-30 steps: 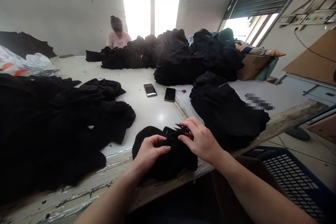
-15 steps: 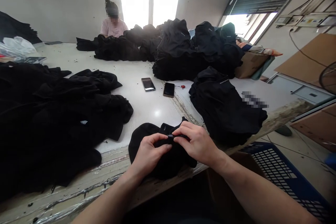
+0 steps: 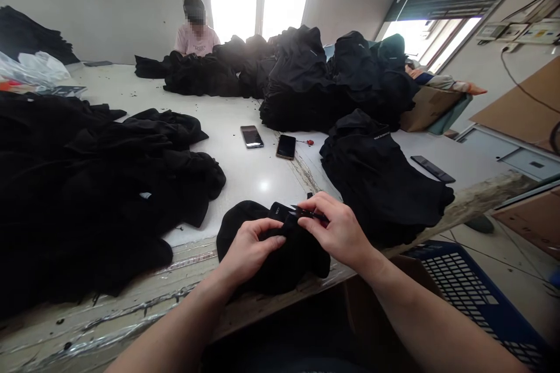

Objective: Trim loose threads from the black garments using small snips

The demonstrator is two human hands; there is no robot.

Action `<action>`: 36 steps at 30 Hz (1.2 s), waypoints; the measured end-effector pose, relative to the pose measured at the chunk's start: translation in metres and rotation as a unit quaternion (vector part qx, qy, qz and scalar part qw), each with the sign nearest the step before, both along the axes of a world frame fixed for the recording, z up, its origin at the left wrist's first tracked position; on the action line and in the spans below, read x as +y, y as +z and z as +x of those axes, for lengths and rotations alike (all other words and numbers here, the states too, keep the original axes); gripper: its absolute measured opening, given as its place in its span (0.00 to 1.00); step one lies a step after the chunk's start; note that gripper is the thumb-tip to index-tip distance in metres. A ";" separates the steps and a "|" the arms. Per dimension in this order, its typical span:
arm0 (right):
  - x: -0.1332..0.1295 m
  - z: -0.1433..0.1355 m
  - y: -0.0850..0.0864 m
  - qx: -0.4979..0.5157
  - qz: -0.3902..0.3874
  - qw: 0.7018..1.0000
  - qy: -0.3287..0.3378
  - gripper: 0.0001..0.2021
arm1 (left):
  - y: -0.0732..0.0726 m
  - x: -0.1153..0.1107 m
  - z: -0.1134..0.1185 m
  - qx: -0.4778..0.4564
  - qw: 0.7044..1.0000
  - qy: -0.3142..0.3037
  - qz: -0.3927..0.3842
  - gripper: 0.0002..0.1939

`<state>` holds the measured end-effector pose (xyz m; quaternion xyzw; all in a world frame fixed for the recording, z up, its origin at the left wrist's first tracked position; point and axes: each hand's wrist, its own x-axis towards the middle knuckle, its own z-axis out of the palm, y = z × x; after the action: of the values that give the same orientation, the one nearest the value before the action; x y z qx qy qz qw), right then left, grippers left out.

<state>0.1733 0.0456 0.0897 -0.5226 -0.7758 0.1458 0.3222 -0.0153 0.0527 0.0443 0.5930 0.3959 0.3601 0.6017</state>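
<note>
left hand (image 3: 251, 247): bunched, matte black garment (image 3: 280, 271) | right hand (image 3: 339, 228): slim pointed tool (image 3: 318, 217)

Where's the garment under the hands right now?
Head view, below centre: the garment lies at the near edge of the table, pinched by the left hand, between the heap on the left and the stack on the right.

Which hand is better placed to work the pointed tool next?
Right, I'd judge: the right hand holds the pointed tool close to the black garment, which the left hand grips.
</note>
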 end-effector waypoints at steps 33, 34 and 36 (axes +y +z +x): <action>0.047 0.071 -0.041 -0.036 0.031 0.996 -0.076 0.03 | 0.006 0.000 -0.051 0.102 0.939 0.317 0.089 0.12; 0.043 0.076 -0.048 -0.056 0.000 0.997 -0.054 0.01 | -0.007 0.005 -0.055 0.086 0.949 0.304 0.011 0.15; 0.036 0.079 -0.055 -0.050 -0.014 0.997 -0.064 0.02 | -0.025 0.019 -0.060 0.057 0.949 0.299 -0.087 0.21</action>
<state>0.2528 0.0820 0.0350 -0.5824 -0.7535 0.1094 0.2848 -0.0752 0.0720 0.0197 0.4126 0.6180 0.4535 0.4921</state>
